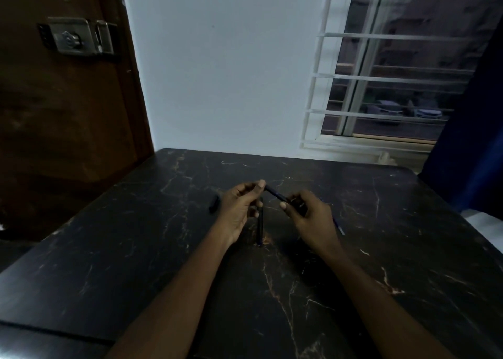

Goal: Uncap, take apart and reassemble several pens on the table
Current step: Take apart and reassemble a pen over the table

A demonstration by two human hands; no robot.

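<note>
Holding 1 dark pen (275, 193) between both hands, a person works above the middle of a black marble-patterned bench (136, 249), seen from a head-worn camera looking down along 2 bare forearms. The left hand (241, 208), just left of centre, pinches the pen's far end between thumb and fingertips. The right hand (307, 211), just right of centre, has its grip clamped on the pen's near end, fingers curled around it. The pen slants from upper left to lower right between the 2 hands, lifted off the bench, likely so each hand can pull or twist against the other; whether the parts are being separated or joined cannot be told in the dim light.

A second dark pen (260, 230) lies on the bench below the hands, pointing toward the viewer, close enough to be picked up next. A short dark piece, probably a cap (214, 204), rests on the bench just left of the left hand, seemingly set aside within reach. A thin bluish rod, perhaps a refill (339, 228), shows past the right hand's outer edge; whether it is held or lying flat is unclear.

A wooden door (68, 99) with a metal lock fills the upper left, and a barred window (381, 72) the upper right.
</note>
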